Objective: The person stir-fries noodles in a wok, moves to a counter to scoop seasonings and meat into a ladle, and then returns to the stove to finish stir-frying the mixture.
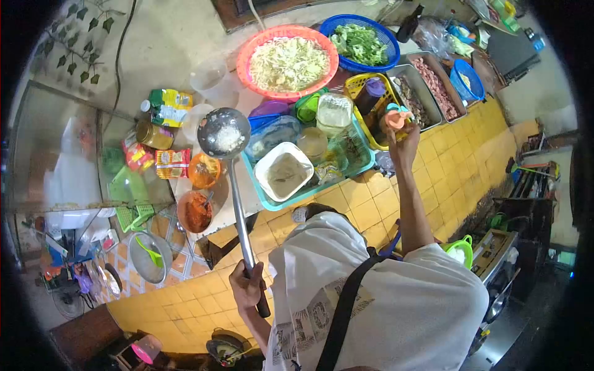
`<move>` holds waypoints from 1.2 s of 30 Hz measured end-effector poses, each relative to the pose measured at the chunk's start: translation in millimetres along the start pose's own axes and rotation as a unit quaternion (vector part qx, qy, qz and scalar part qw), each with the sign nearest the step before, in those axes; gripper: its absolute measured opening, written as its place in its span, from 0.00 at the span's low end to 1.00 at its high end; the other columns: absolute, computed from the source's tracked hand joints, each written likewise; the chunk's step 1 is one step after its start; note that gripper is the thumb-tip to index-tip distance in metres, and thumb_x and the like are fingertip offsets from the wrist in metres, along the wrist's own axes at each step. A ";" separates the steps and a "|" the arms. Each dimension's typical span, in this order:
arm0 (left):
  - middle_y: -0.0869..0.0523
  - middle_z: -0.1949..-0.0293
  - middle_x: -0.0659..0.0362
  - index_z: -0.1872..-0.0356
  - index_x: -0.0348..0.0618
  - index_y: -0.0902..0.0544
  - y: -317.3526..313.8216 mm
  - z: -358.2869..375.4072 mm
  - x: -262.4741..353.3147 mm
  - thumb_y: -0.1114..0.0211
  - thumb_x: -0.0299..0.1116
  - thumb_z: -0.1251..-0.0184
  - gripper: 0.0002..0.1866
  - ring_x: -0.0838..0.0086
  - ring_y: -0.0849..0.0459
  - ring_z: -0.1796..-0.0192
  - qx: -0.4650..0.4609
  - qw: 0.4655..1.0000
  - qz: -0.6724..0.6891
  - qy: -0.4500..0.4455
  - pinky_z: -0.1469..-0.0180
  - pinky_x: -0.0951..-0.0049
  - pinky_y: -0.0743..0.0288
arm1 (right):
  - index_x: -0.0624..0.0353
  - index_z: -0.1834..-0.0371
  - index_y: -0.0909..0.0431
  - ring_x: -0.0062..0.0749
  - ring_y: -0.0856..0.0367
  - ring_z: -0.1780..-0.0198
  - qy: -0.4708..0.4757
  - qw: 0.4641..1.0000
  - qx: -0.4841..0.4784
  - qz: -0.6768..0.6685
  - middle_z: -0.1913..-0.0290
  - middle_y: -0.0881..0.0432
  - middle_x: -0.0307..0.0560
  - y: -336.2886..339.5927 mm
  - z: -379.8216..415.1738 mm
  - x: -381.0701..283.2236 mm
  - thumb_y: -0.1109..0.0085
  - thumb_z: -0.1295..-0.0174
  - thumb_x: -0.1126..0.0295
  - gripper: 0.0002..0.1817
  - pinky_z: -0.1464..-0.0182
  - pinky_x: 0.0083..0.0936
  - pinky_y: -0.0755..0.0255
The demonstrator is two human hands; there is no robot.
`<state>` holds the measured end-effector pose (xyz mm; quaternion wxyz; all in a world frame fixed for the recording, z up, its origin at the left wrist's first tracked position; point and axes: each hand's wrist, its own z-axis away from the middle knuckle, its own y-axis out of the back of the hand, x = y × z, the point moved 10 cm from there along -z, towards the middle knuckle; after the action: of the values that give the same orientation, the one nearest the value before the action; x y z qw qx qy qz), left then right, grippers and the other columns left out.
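My left hand (247,284) is wrapped around the dark grip of a long metal ladle (224,137). The ladle's bowl points away from me above the table's edge, with a small heap of white stuff in it. Stretched forward to the right, my right hand (403,148) has its fingers closed on an orange-topped container (396,116); its lower part is hidden by the hand. This container is at the edge of a yellow basket (382,86), where a purple-capped dark bottle (369,94) stands. A white square tub (283,172) sits between my hands in a teal tray (267,203).
Beyond the tray stand a red-orange basin (244,69) of shredded cabbage and a blue basket (390,40) of greens. Metal trays of meat (433,85) are at the right. A bowl of red paste (195,211) and seasoning packets (173,163) lie left of the ladle.
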<state>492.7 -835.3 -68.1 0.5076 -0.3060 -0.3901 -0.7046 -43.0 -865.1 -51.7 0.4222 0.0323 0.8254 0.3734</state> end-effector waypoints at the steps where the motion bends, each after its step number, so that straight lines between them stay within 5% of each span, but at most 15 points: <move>1: 0.30 0.87 0.63 0.78 0.39 0.29 -2.8 -2.9 0.9 0.35 0.35 0.42 0.14 0.80 0.30 0.88 -0.012 1.000 0.007 -0.011 0.86 0.77 0.38 | 0.65 0.49 0.34 0.45 0.28 0.47 -0.007 0.999 -0.004 0.043 0.53 0.27 0.53 -8.2 1.3 26.6 0.34 0.51 0.73 0.27 0.49 0.35 0.31; 2: 0.31 0.86 0.63 0.77 0.40 0.29 -5.8 -4.9 2.7 0.34 0.35 0.44 0.14 0.80 0.31 0.88 -0.024 0.999 0.016 -0.022 0.86 0.77 0.40 | 0.65 0.49 0.34 0.45 0.28 0.47 -0.009 0.999 0.002 0.044 0.53 0.27 0.53 -16.0 -0.2 32.9 0.34 0.51 0.73 0.27 0.49 0.35 0.31; 3: 0.31 0.86 0.63 0.77 0.40 0.29 -8.5 -6.9 8.8 0.34 0.35 0.44 0.14 0.80 0.31 0.88 -0.027 0.999 0.016 -0.026 0.86 0.77 0.40 | 0.65 0.48 0.36 0.43 0.28 0.47 -0.105 0.961 0.002 -0.255 0.52 0.28 0.52 -31.0 -2.4 52.5 0.32 0.53 0.74 0.29 0.49 0.34 0.32; 5: 0.31 0.86 0.64 0.77 0.40 0.29 -20.2 -7.8 23.4 0.34 0.35 0.43 0.13 0.80 0.31 0.88 -0.060 0.997 -0.021 -0.038 0.86 0.78 0.39 | 0.66 0.47 0.38 0.42 0.28 0.47 -0.184 0.830 0.000 -0.527 0.51 0.29 0.51 -56.6 2.4 71.6 0.31 0.54 0.74 0.32 0.48 0.33 0.32; 6: 0.28 0.88 0.62 0.78 0.38 0.29 -20.7 -11.8 20.4 0.35 0.36 0.41 0.16 0.80 0.27 0.87 -0.065 0.995 -0.054 -0.047 0.84 0.77 0.35 | 0.66 0.46 0.39 0.41 0.28 0.47 -0.052 0.942 -0.001 -0.331 0.50 0.30 0.51 -46.2 -2.8 57.4 0.30 0.56 0.75 0.34 0.48 0.33 0.32; 7: 0.28 0.88 0.62 0.78 0.38 0.29 -22.0 -12.0 20.7 0.35 0.36 0.41 0.16 0.80 0.27 0.87 -0.064 0.995 -0.050 -0.050 0.84 0.77 0.35 | 0.65 0.45 0.41 0.40 0.29 0.47 0.083 0.990 -0.001 -0.113 0.49 0.31 0.51 -50.6 0.1 40.4 0.29 0.57 0.76 0.36 0.48 0.32 0.31; 14: 0.26 0.89 0.61 0.77 0.38 0.27 -45.4 -9.1 32.2 0.34 0.37 0.42 0.15 0.78 0.26 0.87 -0.122 0.978 -0.136 -0.097 0.84 0.76 0.34 | 0.61 0.42 0.43 0.33 0.29 0.50 -0.096 0.923 -0.005 -0.372 0.49 0.32 0.46 -86.3 -13.1 104.6 0.30 0.59 0.79 0.39 0.51 0.25 0.28; 19: 0.27 0.90 0.60 0.77 0.38 0.28 -49.0 -1.8 40.8 0.34 0.39 0.42 0.16 0.77 0.26 0.87 -0.120 0.977 -0.142 -0.104 0.83 0.74 0.32 | 0.58 0.41 0.42 0.46 0.24 0.49 0.049 0.992 -0.087 -0.072 0.49 0.27 0.53 -48.4 -15.6 -1.3 0.31 0.57 0.74 0.38 0.51 0.34 0.29; 23: 0.29 0.88 0.59 0.77 0.37 0.28 -48.3 2.0 55.0 0.34 0.41 0.43 0.18 0.77 0.30 0.85 -0.112 0.967 -0.191 -0.123 0.81 0.73 0.37 | 0.50 0.42 0.36 0.57 0.27 0.53 0.245 0.948 -0.180 0.093 0.52 0.28 0.56 -36.1 -23.4 -105.4 0.34 0.59 0.66 0.36 0.51 0.43 0.31; 25: 0.30 0.88 0.56 0.79 0.37 0.30 -52.7 -2.9 45.5 0.33 0.42 0.44 0.20 0.72 0.29 0.85 -0.125 0.972 -0.176 -0.089 0.80 0.70 0.37 | 0.49 0.42 0.35 0.56 0.27 0.53 0.296 0.922 -0.204 0.141 0.54 0.28 0.54 -32.1 -23.0 -152.9 0.34 0.59 0.66 0.35 0.51 0.44 0.32; 27: 0.27 0.90 0.57 0.79 0.39 0.29 -61.8 2.4 66.8 0.35 0.45 0.41 0.20 0.72 0.25 0.87 -0.133 0.947 -0.210 -0.205 0.81 0.71 0.32 | 0.47 0.43 0.34 0.54 0.28 0.53 0.341 0.892 -0.229 0.191 0.56 0.29 0.53 -36.8 -15.6 -182.0 0.35 0.60 0.66 0.35 0.51 0.45 0.33; 29: 0.28 0.89 0.55 0.79 0.39 0.29 -67.7 0.9 65.2 0.35 0.45 0.42 0.20 0.69 0.26 0.86 -0.138 0.937 -0.240 -0.214 0.80 0.69 0.33 | 0.46 0.44 0.34 0.49 0.28 0.50 0.444 0.808 -0.182 0.340 0.57 0.30 0.50 -46.9 -1.0 -208.4 0.38 0.58 0.67 0.32 0.51 0.46 0.34; 34: 0.27 0.85 0.48 0.77 0.37 0.29 -79.3 -1.2 57.9 0.34 0.43 0.44 0.19 0.57 0.26 0.81 -0.147 0.941 -0.253 -0.170 0.75 0.63 0.33 | 0.51 0.44 0.31 0.44 0.24 0.52 0.445 0.775 -0.213 0.395 0.53 0.25 0.50 -60.6 -1.9 -207.9 0.42 0.57 0.70 0.30 0.48 0.42 0.34; 36: 0.28 0.85 0.50 0.77 0.37 0.28 -82.9 -2.7 53.5 0.35 0.43 0.44 0.19 0.61 0.27 0.82 -0.151 0.947 -0.228 -0.167 0.75 0.65 0.34 | 0.51 0.43 0.31 0.44 0.24 0.52 0.448 0.774 -0.223 0.388 0.54 0.24 0.49 -56.9 -1.0 -209.9 0.42 0.57 0.71 0.31 0.48 0.42 0.34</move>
<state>397.6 -848.1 -45.1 0.2086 -0.3954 -0.4180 -0.7908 105.9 -984.0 53.3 -0.1804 0.0841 0.7324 0.6512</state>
